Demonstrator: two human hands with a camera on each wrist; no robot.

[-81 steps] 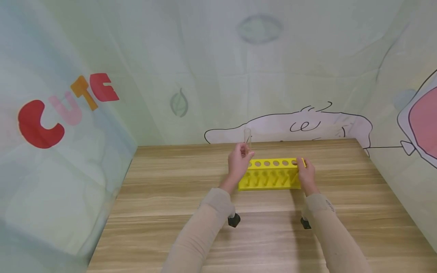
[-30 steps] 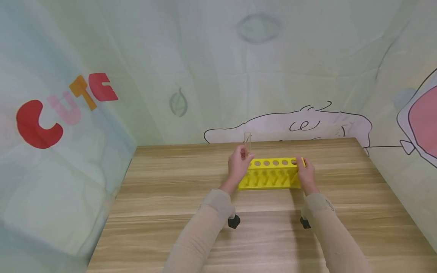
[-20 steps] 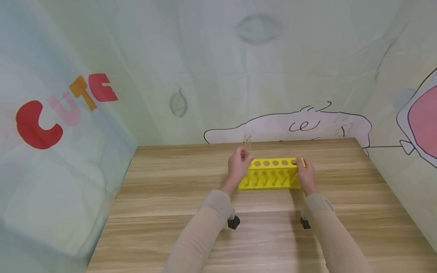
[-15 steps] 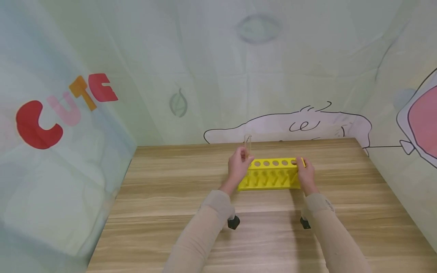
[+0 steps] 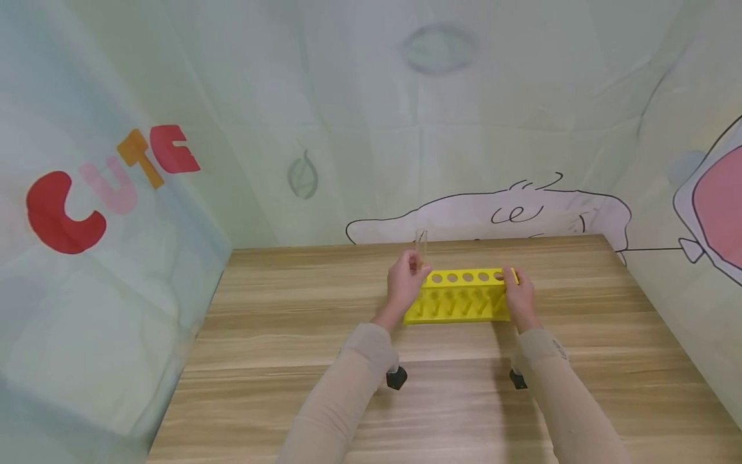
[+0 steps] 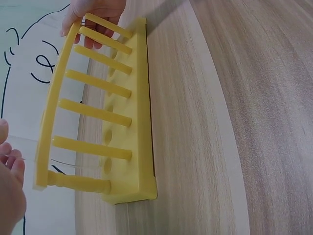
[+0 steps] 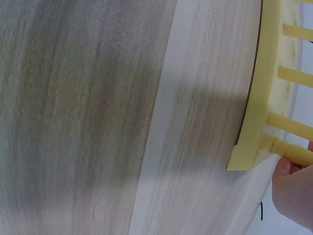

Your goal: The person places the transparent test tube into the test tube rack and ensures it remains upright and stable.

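A yellow test tube rack (image 5: 458,318) stands on the wooden table, with a row of holes in its top plate and a row of pegs below. At its left end my left hand (image 5: 402,282) pinches a clear test tube (image 5: 421,242), held upright with its upper part above the fingers. The left wrist view shows the tube's lower part (image 6: 76,165) passing through the end hole of the top plate, down toward the base. My right hand (image 5: 521,298) grips the rack's right end, thumb on the top plate; its other fingers are partly hidden behind the rack.
The wooden tabletop (image 5: 278,348) stretches out around the rack. Behind it hangs a pale printed cloth (image 5: 359,129), with more cloth at both sides. A dark wrist device (image 5: 397,377) sits under the left sleeve, another dark wrist device (image 5: 518,379) under the right.
My left hand has lowered the test tube a little into the rack's left end hole, with hardly any motion in the last half second. My right hand and the rack have stayed put.
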